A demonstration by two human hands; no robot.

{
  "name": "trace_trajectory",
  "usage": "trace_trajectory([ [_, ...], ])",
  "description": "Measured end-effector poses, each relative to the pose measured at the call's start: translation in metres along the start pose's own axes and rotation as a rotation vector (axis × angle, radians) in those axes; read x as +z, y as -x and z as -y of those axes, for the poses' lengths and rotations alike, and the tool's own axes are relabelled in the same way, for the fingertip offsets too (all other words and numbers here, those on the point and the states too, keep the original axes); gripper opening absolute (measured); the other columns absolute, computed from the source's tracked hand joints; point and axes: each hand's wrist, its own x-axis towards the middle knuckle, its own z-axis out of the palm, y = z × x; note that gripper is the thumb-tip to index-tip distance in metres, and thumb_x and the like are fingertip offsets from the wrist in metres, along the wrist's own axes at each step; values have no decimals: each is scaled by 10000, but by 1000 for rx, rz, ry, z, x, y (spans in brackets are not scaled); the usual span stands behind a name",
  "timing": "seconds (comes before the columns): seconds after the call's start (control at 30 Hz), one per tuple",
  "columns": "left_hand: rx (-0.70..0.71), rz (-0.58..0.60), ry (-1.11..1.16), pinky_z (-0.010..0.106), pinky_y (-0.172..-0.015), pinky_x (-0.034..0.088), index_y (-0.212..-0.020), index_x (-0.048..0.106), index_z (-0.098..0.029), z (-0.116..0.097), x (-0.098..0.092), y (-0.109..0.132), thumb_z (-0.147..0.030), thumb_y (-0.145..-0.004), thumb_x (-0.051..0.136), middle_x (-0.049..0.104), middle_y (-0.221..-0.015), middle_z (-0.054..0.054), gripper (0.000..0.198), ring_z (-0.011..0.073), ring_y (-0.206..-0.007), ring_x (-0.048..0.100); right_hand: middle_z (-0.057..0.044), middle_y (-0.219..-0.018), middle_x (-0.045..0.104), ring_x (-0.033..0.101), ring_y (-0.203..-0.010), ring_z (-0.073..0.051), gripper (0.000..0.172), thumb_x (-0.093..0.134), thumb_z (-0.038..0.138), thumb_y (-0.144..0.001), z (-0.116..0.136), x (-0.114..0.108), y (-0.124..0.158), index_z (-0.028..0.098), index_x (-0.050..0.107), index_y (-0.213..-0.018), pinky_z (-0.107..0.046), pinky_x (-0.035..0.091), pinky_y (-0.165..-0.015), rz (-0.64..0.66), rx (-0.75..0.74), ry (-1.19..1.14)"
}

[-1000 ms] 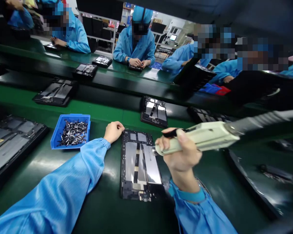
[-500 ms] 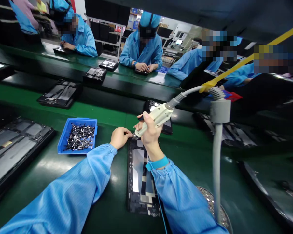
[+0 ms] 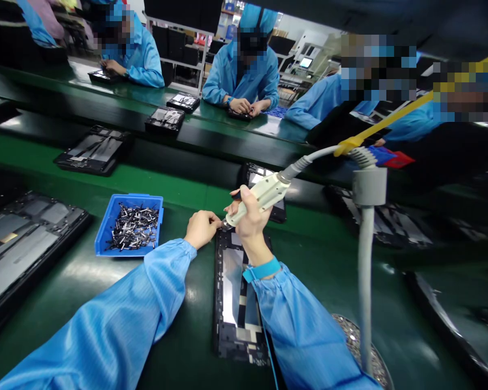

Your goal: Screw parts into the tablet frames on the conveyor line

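Observation:
My right hand (image 3: 252, 219) is wrapped round a cream-coloured electric screwdriver (image 3: 270, 194), tilted so its tip points down to the left. That tip is at the upper left corner of an opened tablet (image 3: 231, 281), which lies on the green bench with its inner parts showing. At the same corner, my left hand (image 3: 201, 228) has its thumb and forefinger pinched together close to the driver tip. What the pinch holds, if anything, is too small to make out. Part of the tablet is hidden under my right forearm.
Left of the tablet sits a blue bin (image 3: 100, 238) of small metal-and-black parts. A round dish of screws (image 3: 352, 333) is by my right sleeve, behind a grey stand (image 3: 365, 271). More opened tablets (image 3: 91, 151) lie around. Co-workers (image 3: 242, 76) sit opposite.
The view has shifted slightly. My hands, the screwdriver and the tablet keep nearly the same places relative to each other, with the driver tip still at the tablet's corner.

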Motion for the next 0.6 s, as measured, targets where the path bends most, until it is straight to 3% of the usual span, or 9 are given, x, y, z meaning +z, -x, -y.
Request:
trace_trajectory([
  [0.3, -4, -21, -41, 276, -820, 490, -862, 820, -172, 2, 2, -2, -146, -897, 669, 801, -895, 68, 157, 225, -890, 730, 56, -382, 506, 494, -336, -111, 339, 799, 455, -708, -8, 3, 3, 198, 624, -573, -264, 502, -407, 16, -9, 42],
  [0.47, -4, -35, -65, 273, -826, 490, -860, 818, -171, 4, 2, -2, -140, -898, 667, 795, -877, 68, 159, 221, -888, 728, 52, -385, 513, 490, -330, -114, 352, 786, 483, -707, -14, 6, 3, 204, 620, -569, -265, 490, -407, 9, 16, 75],
  [0.6, -9, -45, -85, 268, -810, 499, -857, 802, -174, 4, 2, -4, -151, -906, 673, 797, -905, 62, 140, 209, -890, 729, 49, -391, 523, 495, -341, -115, 330, 783, 484, -685, 2, 5, 0, 201, 638, -598, -269, 502, -429, -22, -17, 11],
])
